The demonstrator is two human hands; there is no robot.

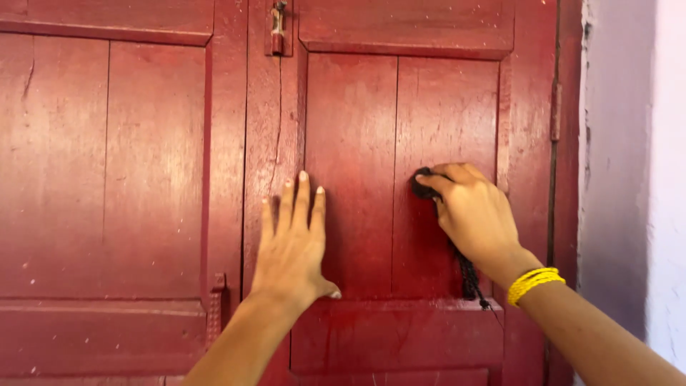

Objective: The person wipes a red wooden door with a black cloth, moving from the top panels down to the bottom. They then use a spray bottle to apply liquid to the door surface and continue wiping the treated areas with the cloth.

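A red painted wooden double door [143, 179] fills the view. My left hand [293, 246] lies flat on the right leaf near the middle seam, fingers spread and pointing up. My right hand [475, 214] presses a dark wad of cloth [423, 187] against the right leaf's panel. A dark braided strand [468, 275] hangs down from under that hand to the panel's lower ledge. A yellow band [532, 282] is on my right wrist.
A metal latch [277, 25] sits at the top of the middle seam. Another small fitting [216, 307] is low on the left leaf. A hinge [556, 111] and a pale purple wall [629, 179] are at the right.
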